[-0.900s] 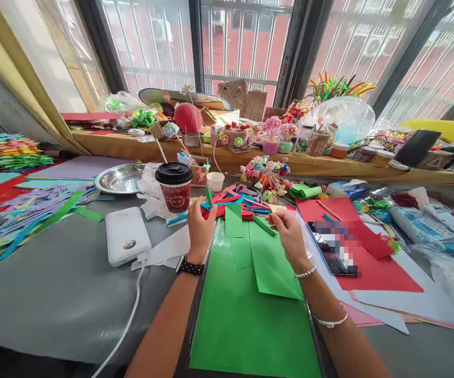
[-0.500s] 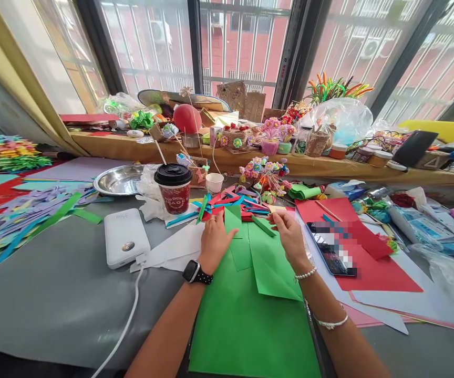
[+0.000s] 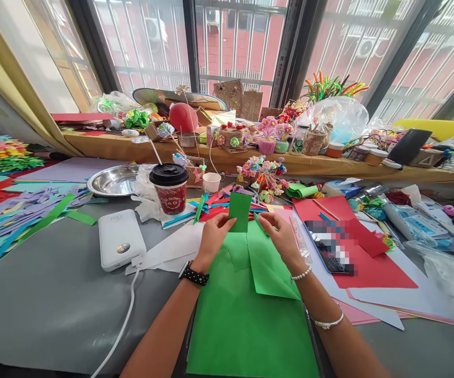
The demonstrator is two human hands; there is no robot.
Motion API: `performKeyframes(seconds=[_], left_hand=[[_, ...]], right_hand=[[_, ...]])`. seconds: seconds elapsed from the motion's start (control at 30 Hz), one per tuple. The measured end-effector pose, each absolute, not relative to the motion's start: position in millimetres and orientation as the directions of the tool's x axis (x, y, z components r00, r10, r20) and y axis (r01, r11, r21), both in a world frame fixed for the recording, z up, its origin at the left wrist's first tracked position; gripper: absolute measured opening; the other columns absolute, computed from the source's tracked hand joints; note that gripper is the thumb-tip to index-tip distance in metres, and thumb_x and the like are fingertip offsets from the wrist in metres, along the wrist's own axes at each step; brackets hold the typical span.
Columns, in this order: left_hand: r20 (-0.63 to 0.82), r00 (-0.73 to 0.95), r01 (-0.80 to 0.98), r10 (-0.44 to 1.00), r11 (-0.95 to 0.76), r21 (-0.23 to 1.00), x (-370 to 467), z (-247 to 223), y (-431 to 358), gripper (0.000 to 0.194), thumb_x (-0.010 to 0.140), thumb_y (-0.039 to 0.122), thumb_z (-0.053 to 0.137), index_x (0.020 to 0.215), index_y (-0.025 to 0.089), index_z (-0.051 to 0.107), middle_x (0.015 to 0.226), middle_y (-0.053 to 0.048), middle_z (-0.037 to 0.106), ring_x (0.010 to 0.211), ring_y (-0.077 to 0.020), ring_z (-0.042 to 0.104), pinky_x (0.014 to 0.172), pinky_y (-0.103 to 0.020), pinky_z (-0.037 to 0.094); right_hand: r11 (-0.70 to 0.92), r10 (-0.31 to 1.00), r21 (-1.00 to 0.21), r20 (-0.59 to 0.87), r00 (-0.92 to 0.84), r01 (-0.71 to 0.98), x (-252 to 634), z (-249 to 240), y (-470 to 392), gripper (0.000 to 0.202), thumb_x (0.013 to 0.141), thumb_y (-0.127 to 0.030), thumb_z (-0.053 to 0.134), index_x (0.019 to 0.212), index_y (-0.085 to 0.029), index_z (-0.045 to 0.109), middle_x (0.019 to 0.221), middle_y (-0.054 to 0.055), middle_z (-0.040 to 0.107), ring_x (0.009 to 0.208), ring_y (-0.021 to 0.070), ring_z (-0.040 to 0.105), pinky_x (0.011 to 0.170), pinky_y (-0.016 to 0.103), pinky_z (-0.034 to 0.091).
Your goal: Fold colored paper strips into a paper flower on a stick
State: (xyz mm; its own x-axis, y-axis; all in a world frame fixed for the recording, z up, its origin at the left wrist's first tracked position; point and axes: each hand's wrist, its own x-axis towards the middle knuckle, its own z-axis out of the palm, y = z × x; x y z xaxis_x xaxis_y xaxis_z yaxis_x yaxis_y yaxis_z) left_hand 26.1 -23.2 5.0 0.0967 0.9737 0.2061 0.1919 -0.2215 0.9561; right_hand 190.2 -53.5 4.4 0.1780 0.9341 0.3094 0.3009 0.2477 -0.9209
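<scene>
My left hand (image 3: 213, 236) pinches a small green paper rectangle (image 3: 239, 211) and holds it upright above the table. My right hand (image 3: 281, 239) is just right of it and grips a narrow green strip or stick (image 3: 259, 222) between its fingers. Below both hands lies a large green sheet (image 3: 246, 325), with smaller green cut pieces (image 3: 268, 268) lying on top. A heap of red, blue and green paper strips (image 3: 219, 202) lies just beyond the hands.
A lidded paper coffee cup (image 3: 169, 188), a white power bank (image 3: 120, 240) with its cable and a metal bowl (image 3: 112, 181) stand at the left. A phone (image 3: 329, 247) rests on red paper (image 3: 369, 262) at the right. Paper flower crafts crowd the window ledge (image 3: 250, 157).
My left hand dropped from the strip heap to the green sheet, took a small green rectangle and lifted it upright. My right hand stayed in place, shifting slightly left.
</scene>
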Motion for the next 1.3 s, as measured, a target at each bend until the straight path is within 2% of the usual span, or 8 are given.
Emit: performKeyframes(seconds=[0.1,0.23,0.4,0.57,0.7,0.83,1.03,1.3], left_hand=[[0.065,0.206,-0.028,0.977,-0.06,0.998,33,6,-28,0.024,0.063,0.033,0.06,0.077,0.014,0.06,0.077,-0.003,0.064,0.071,-0.0154,0.057,0.063,-0.024,0.044],[-0.006,0.328,-0.048,0.945,0.023,0.999,38,6,-32,0.023,0.059,0.031,0.064,0.074,0.014,0.063,0.073,-0.002,0.064,0.07,-0.0139,0.056,0.061,-0.023,0.044],[0.002,0.213,-0.135,0.977,0.027,0.99,34,5,-29,0.025,0.056,0.032,0.066,0.073,0.014,0.063,0.07,-0.001,0.063,0.066,-0.0127,0.057,0.064,-0.025,0.047],[-0.097,0.209,-0.132,0.973,0.126,0.983,35,6,-31,0.024,0.054,0.033,0.068,0.055,0.012,0.058,0.052,0.001,0.058,0.053,-0.0118,0.057,0.061,-0.026,0.049],[-0.12,0.251,-0.193,0.96,0.171,0.966,38,5,-33,0.024,0.055,0.033,0.068,0.061,0.011,0.06,0.057,-0.001,0.062,0.058,-0.0138,0.06,0.065,-0.028,0.05],[-0.108,0.254,-0.256,0.961,0.174,0.951,39,5,-33,0.028,0.059,0.038,0.065,0.07,0.012,0.063,0.065,-0.004,0.066,0.062,-0.0152,0.062,0.068,-0.03,0.05],[-0.07,0.214,-0.275,0.974,0.129,0.953,39,7,-33,0.041,0.064,0.048,0.057,0.077,0.01,0.063,0.072,-0.009,0.066,0.065,-0.0176,0.062,0.063,-0.031,0.051],[0.043,0.135,-0.277,0.99,-0.004,0.961,38,6,-32,0.03,0.06,0.038,0.064,0.075,0.012,0.063,0.069,-0.002,0.064,0.064,-0.0134,0.059,0.065,-0.028,0.049]], right_hand=[[0.258,0.958,-0.932,0.282,0.06,0.256,187,4,-55,0.028,0.071,-0.038,0.054,0.087,-0.016,0.058,0.088,0.008,0.063,0.076,0.0175,0.058,0.066,0.029,0.046],[0.29,0.942,-0.886,0.331,0.054,0.361,187,4,-56,0.021,0.072,-0.034,0.052,0.074,-0.014,0.059,0.07,0.005,0.062,0.063,0.0158,0.057,0.056,0.026,0.044],[0.304,0.942,-0.832,0.337,-0.013,0.463,188,8,-59,0.018,0.073,-0.029,0.05,0.072,-0.014,0.059,0.066,0.005,0.062,0.058,0.015,0.056,0.05,0.024,0.043],[0.377,0.836,-0.651,0.546,0.061,0.658,184,7,-63,0.022,0.076,-0.024,0.047,0.09,-0.015,0.061,0.079,0.008,0.064,0.067,0.0171,0.057,0.062,0.03,0.047],[0.511,0.74,-0.46,0.666,-0.099,0.726,180,4,-65,0.034,0.08,-0.016,0.038,0.111,-0.023,0.052,0.101,0.006,0.06,0.093,0.0185,0.054,0.08,0.033,0.044],[0.62,0.681,-0.35,0.685,-0.259,0.702,179,2,-65,0.047,0.081,-0.009,0.032,0.124,-0.028,0.037,0.121,0.001,0.047,0.108,0.0162,0.046,0.09,0.033,0.04],[0.657,0.659,-0.299,0.674,-0.334,0.692,180,-1,-64,0.052,0.079,-0.006,0.031,0.126,-0.028,0.031,0.128,-0.001,0.039,0.112,0.0152,0.042,0.092,0.034,0.039],[0.693,0.66,-0.353,0.66,-0.358,0.628,177,3,-68,0.042,0.078,-0.016,0.043,0.119,-0.024,0.044,0.124,0.003,0.044,0.111,0.0176,0.043,0.091,0.034,0.038]])
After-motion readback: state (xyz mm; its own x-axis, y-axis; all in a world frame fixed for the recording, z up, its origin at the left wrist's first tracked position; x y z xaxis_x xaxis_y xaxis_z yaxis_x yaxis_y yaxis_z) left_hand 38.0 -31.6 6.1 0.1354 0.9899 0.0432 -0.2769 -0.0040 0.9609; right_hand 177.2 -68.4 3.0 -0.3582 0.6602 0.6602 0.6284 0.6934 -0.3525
